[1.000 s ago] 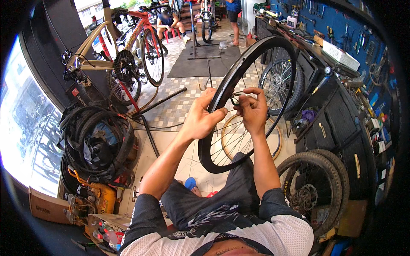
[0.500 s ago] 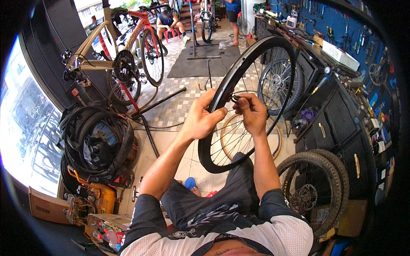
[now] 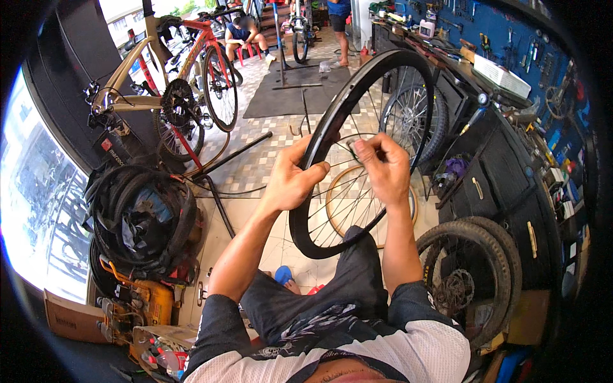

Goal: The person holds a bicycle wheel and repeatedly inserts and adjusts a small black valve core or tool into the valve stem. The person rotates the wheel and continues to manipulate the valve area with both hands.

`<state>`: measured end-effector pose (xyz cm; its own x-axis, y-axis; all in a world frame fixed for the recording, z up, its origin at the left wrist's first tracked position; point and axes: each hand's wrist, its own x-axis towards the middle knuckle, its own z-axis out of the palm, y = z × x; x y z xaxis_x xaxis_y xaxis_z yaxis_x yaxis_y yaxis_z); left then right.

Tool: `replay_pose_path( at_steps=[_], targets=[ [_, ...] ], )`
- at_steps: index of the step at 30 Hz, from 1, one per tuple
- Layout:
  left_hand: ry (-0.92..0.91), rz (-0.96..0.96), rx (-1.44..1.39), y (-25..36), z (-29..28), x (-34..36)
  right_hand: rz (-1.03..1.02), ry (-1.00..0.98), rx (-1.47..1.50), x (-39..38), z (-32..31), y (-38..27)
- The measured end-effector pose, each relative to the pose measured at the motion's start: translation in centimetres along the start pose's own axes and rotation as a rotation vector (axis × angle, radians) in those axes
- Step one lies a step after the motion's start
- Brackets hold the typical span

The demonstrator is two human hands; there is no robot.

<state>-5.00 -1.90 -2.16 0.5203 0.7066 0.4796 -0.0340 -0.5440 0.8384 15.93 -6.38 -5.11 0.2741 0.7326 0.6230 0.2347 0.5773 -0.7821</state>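
Observation:
A black deep-rimmed bicycle wheel stands tilted in front of me, its lower part beside my knee. My left hand is closed around the near left side of the rim, thumb on the inner edge by the spokes. Inside the wheel, my right hand is closed in a pinch near the spokes, a little away from the rim. A small dark thing shows at its fingertips, mostly hidden by thumb and finger. Thin dark spokes run down behind both hands.
Knobbly-tyred wheels lean at my right by black drawers. A workbench with a white basket runs along the tool wall. At left are a heap of tyres, a yellow machine and bikes. Two people are farther back.
My right hand has drawn slightly away from the rim, and its fingers have turned. The left hand keeps its grip on the rim. The whole view has shifted a little.

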Motion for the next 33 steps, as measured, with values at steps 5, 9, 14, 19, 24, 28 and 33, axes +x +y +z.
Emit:
replay_pose_path(
  at_steps=[5,9,14,19,24,28,33],
  targets=[
    [-0.127,-0.002,-0.254,-0.4,-0.4,-0.1,0.05,0.125,0.137,2.7,-2.1,-0.5],
    [-0.171,-0.024,-0.279,-0.2,-0.8,-0.4,0.051,0.103,0.212,4.8,-2.6,0.0],
    [-0.198,0.002,-0.296,-0.5,-0.8,-0.7,-0.107,0.094,-0.02,6.6,-2.2,1.6],
    [-0.164,-0.019,-0.302,0.1,-0.3,-1.2,-0.105,0.101,0.156,6.7,-1.3,2.4],
    [-0.204,0.034,-0.292,-0.1,-0.7,-1.9,0.093,-0.026,0.369,6.4,-1.1,2.1],
    [-0.208,0.016,-0.263,-0.2,-1.1,-2.8,0.06,0.002,0.277,5.6,-0.7,0.6],
    [-0.266,0.026,-0.312,-3.7,-0.3,-5.3,-0.218,0.131,0.161,2.0,1.5,2.0]
  ],
)
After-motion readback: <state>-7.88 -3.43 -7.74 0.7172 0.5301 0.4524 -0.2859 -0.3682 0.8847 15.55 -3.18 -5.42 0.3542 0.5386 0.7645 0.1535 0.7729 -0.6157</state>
